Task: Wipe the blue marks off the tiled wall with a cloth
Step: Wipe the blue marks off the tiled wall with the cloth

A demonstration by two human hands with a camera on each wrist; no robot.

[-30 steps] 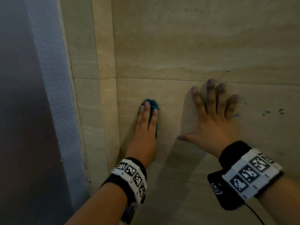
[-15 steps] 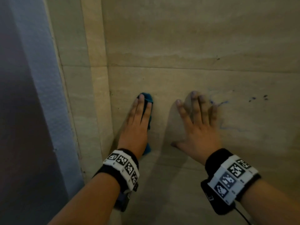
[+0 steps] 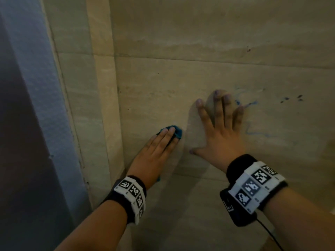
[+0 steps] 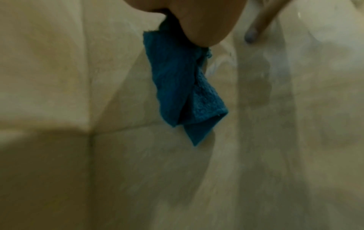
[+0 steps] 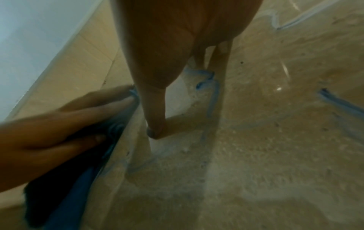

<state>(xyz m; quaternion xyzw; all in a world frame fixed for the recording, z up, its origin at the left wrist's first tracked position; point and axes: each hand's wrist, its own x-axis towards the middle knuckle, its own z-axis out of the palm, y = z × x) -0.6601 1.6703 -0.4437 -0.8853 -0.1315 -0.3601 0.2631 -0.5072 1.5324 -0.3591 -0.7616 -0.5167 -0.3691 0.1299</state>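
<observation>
My left hand [image 3: 159,145] lies flat with straight fingers on a blue cloth [image 3: 176,130] and presses it against the beige tiled wall [image 3: 199,33]. In the left wrist view the cloth [image 4: 177,80] hangs down from under the palm. My right hand [image 3: 219,127] rests flat on the wall with fingers spread, to the right of the cloth. Blue marks [image 3: 248,104] show just past its fingertips, and a fainter blue line [image 3: 257,133] runs to its right. The right wrist view shows the blue marks [image 5: 206,77] near my fingers and the cloth [image 5: 78,179] under my left hand [image 5: 59,132].
Small dark specks [image 3: 291,98] dot the tile at the right. A wall corner [image 3: 101,105] runs down left of my left hand, with a pale blue-grey surface [image 3: 36,87] beyond it. A tile joint [image 3: 217,61] crosses above both hands.
The left hand and cloth have slid lower on the tile and angled to the right. The right hand has shifted left off the blue marks, uncovering them.
</observation>
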